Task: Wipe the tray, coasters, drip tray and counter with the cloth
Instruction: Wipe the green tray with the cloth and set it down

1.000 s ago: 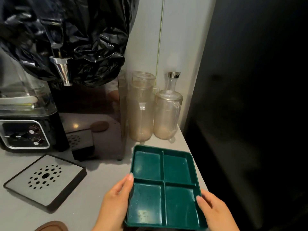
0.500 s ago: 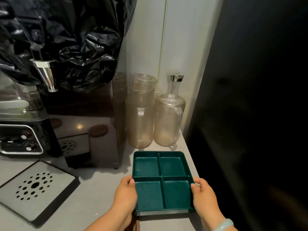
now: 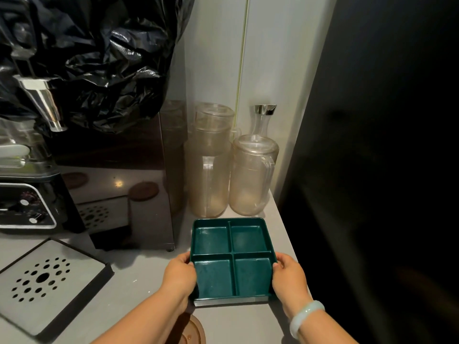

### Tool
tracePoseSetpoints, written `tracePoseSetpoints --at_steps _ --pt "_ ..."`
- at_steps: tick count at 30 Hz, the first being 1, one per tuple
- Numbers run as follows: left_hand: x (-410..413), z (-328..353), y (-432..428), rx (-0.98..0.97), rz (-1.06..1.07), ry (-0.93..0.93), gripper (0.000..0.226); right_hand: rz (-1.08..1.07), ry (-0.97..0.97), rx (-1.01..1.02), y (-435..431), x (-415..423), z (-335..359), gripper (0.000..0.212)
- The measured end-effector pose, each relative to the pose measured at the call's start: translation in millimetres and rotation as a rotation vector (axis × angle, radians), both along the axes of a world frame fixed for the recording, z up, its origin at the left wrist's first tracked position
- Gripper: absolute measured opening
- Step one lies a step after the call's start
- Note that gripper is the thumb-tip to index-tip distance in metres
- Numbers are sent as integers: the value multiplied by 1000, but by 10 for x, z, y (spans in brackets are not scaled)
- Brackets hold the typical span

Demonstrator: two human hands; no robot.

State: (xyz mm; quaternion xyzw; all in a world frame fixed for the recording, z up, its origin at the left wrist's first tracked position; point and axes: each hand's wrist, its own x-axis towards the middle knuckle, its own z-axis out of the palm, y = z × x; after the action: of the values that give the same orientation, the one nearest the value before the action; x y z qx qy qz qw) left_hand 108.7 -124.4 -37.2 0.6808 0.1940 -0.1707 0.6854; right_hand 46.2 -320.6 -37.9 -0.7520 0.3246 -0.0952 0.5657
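Observation:
A dark green tray (image 3: 232,256) with four compartments lies flat on the grey counter (image 3: 139,291), just in front of the jugs. My left hand (image 3: 179,274) grips its left rim and my right hand (image 3: 289,275) grips its right rim. The metal drip tray (image 3: 39,281), perforated with round holes, lies on the counter at the left. A brown round coaster (image 3: 192,330) shows at the bottom edge, partly under my left forearm. No cloth is in view.
Two cloudy plastic jugs (image 3: 211,167) and a glass carafe (image 3: 264,120) stand against the wall behind the tray. A drink dispenser (image 3: 111,170) covered by a black bag, with a chrome tap (image 3: 43,103), rises at the left. A dark panel (image 3: 385,170) borders the counter's right edge.
The tray has gone from tilted up near me to lying flat on the counter farther back by the jugs. Both hands slid along its sides and now grip the rims.

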Motion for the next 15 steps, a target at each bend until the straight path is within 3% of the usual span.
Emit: tracePoseSetpoints --at_steps 15 --pt "162 105 -44 -4 -104 6 43 7 -45 158 -25 187 -18 44"
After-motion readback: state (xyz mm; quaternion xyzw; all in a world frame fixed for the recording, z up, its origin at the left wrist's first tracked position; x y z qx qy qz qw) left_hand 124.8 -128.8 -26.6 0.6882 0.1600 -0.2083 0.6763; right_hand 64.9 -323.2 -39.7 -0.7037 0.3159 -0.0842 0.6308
